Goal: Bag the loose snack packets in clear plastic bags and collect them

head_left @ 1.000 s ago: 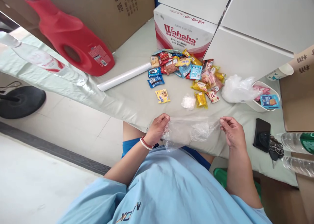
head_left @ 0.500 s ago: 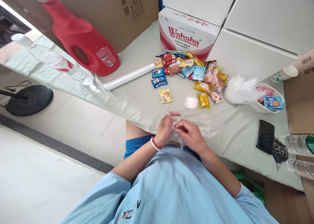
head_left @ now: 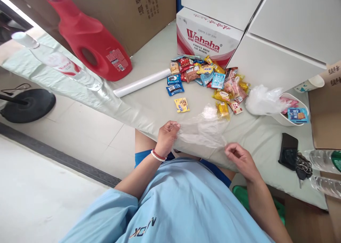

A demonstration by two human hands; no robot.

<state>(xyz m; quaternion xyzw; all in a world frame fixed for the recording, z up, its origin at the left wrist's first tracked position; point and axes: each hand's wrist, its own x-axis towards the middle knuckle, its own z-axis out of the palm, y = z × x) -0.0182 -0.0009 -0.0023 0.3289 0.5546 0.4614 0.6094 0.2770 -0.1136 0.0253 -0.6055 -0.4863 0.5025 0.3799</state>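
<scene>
A clear plastic bag [head_left: 202, 131] is stretched flat between my two hands, over the front edge of the table. My left hand [head_left: 168, 133] pinches its left end, thumb against the fingers. At the other end my right hand [head_left: 238, 156] grips the bag's near right corner with curled fingers. Just beyond the bag lie a crumpled white plastic ball [head_left: 209, 111] and a yellow snack packet [head_left: 222, 109], both partly behind the film. A yellow cookie packet [head_left: 181, 104] rests apart on the cloth, up from my left hand.
A heap of snack packets [head_left: 205, 72] lies before the Wahaba carton [head_left: 209, 37]. Left are a white roll [head_left: 142, 83], a red jug [head_left: 93, 40] and a water bottle [head_left: 61, 65]. Right are a bunched bag [head_left: 262, 100], a white bin [head_left: 306, 106], a phone [head_left: 288, 150] and keys [head_left: 303, 165].
My hands, close together before, have moved apart, the right one to the right and nearer me. The bunched plastic bag is now spread out between them.
</scene>
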